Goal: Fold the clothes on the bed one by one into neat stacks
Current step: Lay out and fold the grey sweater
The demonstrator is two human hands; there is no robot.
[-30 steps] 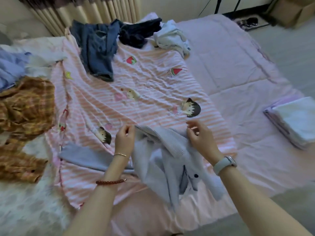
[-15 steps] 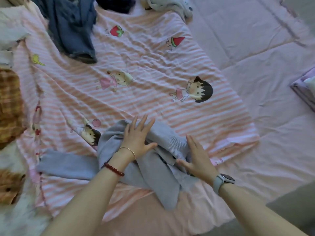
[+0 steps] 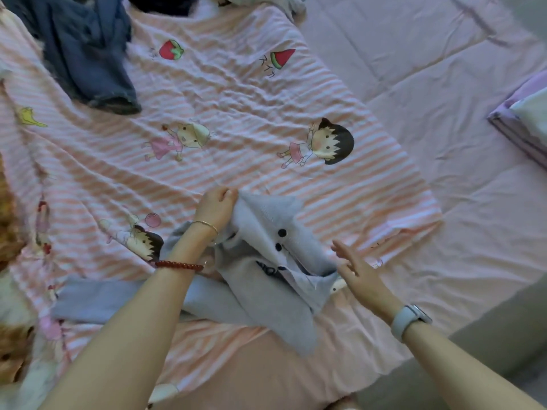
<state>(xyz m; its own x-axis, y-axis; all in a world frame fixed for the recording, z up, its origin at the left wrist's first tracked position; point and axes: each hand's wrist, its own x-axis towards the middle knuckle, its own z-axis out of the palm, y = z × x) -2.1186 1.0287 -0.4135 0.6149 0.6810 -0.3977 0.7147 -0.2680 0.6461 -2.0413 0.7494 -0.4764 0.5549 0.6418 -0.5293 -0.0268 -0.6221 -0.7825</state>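
Observation:
A light grey knitted cardigan (image 3: 266,279) with dark buttons lies crumpled on the pink striped cartoon sheet (image 3: 236,108), one sleeve stretched out to the left. My left hand (image 3: 216,204) grips the cardigan's upper edge with curled fingers. My right hand (image 3: 355,270) hovers at the garment's right side with fingers spread and straight, holding nothing. More clothes wait at the top: blue jeans (image 3: 85,54), a dark garment (image 3: 162,2) and a pale one (image 3: 266,0), both cut off by the frame.
A folded stack of lilac and white cloth (image 3: 524,122) sits at the right on the pink bedspread (image 3: 429,69). An orange plaid garment (image 3: 9,232) lies at the left edge. The bed's near edge runs along the lower right.
Both hands were pressing flat on the cardigan. Now my left hand has closed on its upper edge and lifted it, showing the buttons, while my right hand has moved off to the right.

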